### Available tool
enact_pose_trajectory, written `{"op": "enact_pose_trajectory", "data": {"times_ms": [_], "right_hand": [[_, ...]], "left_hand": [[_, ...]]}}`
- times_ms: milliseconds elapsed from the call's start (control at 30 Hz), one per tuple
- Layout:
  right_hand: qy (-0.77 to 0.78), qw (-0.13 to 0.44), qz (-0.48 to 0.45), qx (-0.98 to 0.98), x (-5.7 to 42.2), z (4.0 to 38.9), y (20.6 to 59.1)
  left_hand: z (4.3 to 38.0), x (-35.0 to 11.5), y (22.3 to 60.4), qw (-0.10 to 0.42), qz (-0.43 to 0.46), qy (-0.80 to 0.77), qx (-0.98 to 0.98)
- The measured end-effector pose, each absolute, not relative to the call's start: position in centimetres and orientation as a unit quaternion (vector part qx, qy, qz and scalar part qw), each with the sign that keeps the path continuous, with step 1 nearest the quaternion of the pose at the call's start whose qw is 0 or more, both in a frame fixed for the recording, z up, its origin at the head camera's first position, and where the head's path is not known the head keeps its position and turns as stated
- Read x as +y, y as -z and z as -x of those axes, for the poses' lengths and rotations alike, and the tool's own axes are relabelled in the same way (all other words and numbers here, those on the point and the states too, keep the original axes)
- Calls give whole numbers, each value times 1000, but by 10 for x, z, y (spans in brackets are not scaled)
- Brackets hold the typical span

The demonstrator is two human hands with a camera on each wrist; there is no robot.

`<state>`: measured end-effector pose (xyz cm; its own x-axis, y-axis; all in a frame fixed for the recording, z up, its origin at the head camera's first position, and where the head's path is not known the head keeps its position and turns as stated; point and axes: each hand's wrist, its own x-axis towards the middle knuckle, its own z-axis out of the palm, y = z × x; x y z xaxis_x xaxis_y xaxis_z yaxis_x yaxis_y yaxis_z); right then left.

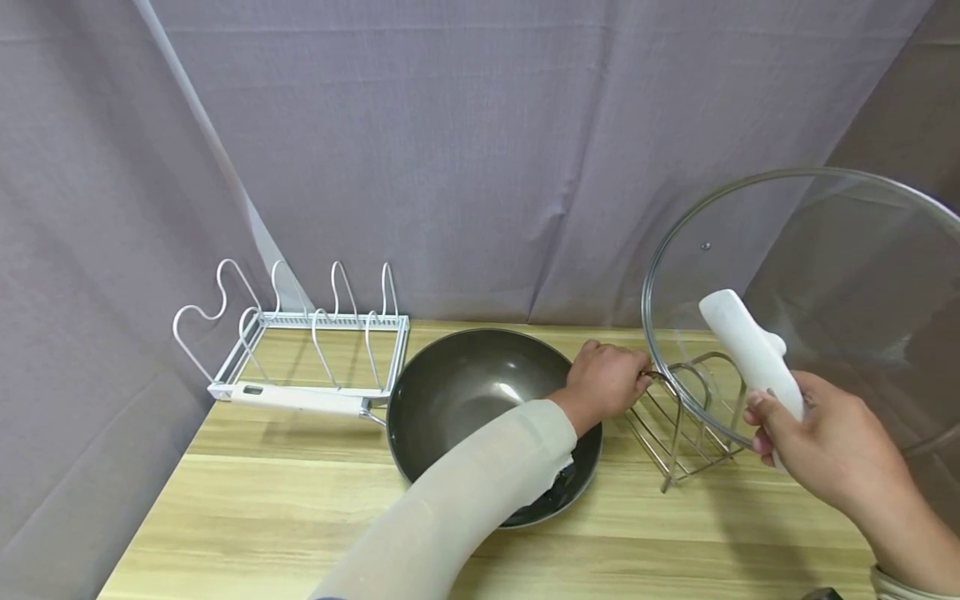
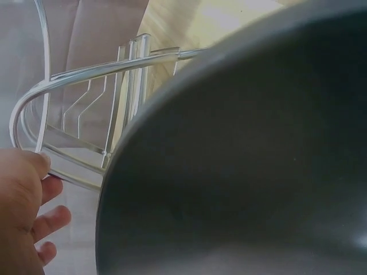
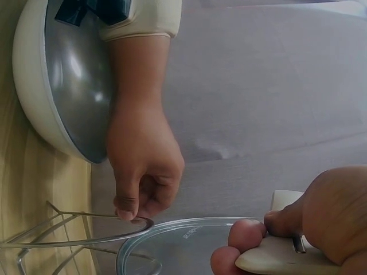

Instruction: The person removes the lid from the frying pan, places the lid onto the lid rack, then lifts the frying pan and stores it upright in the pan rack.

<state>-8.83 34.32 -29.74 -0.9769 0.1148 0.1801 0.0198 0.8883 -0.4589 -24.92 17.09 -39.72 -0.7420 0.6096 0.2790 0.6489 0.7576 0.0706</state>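
With curled fingers of the right hand (image 1: 840, 442), grips the white handle (image 1: 752, 354) of a clear, round, metal-rimmed glass lid (image 1: 832, 283), tilted right of the wok (image 1: 465, 408). With the left hand (image 1: 611, 379), pinches a silvery wire rack (image 1: 673, 446) just beside the wok.

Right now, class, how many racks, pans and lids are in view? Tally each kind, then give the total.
Racks: 2 (white rack, metal rack)
Pan: 1
Lid: 1
Total: 4
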Motion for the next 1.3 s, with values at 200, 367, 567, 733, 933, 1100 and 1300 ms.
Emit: {"op": "enact_pose_trajectory", "data": {"times_ms": [200,367,567,733,933,1100,1300], "right_hand": [[-244,107,25,-963,342,89,302],[-244,110,24,-963,341,89,304],[-250,109,28,-962,341,89,308],[-258,98,28,-961,342,89,313],[-257,97,26,-961,343,88,316],[-254,100,28,-962,344,88,318],[-263,102,24,-959,344,87,322]], "left_hand": [[249,173,398,134,339,74,-928],[249,174,398,142,338,62,-928],[249,173,397,162,339,43,-926],[250,173,395,165,343,25,-925],[249,173,393,164,346,10,-924],[249,174,391,160,345,7,-925],[250,175,390,157,340,9,-927]]}}
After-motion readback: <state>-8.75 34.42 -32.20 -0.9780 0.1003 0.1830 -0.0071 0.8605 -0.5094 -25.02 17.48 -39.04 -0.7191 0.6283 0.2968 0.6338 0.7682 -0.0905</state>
